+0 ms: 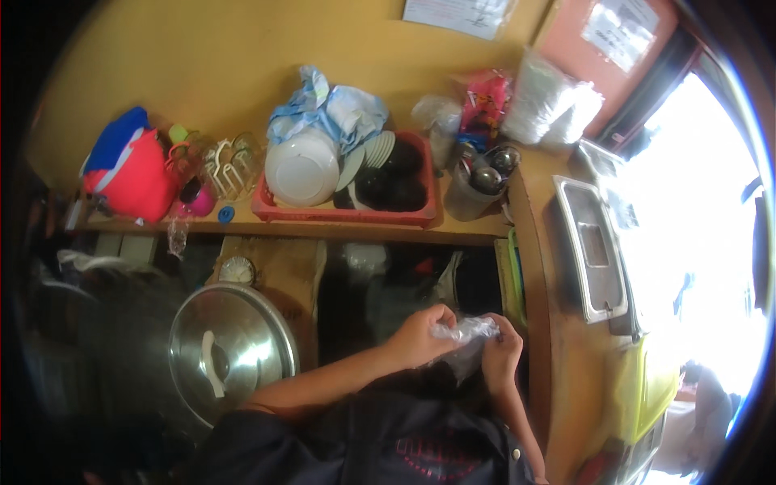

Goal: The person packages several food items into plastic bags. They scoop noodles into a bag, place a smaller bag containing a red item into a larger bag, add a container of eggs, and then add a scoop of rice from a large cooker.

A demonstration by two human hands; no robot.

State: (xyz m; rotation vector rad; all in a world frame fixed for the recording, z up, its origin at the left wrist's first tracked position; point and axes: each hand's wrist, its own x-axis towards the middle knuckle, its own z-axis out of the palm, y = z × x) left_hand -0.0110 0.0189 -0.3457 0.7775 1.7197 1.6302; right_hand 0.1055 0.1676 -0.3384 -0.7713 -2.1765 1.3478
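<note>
Clear plastic bag (467,331): head view, between both hands, nearer the person than the shelf (477,233), toward its right end
Left hand (422,336): pinches the left end
Right hand (503,347): apparently pinches the right
Gathered edge: runs left to right, hands equally near

A mustard-yellow wall (210,69) fills the upper left and top centre of the frame, meeting a salmon-pink panel (559,50) at the upper right. A sheet of paper (461,14) hangs at the top edge. Across the middle runs a wooden shelf (465,230), joining a wooden bench (570,356) down the right side. Beyond it, a dark-framed opening (699,194) glares white (nearly washed out), while the lower left sinks into shadow.
</note>
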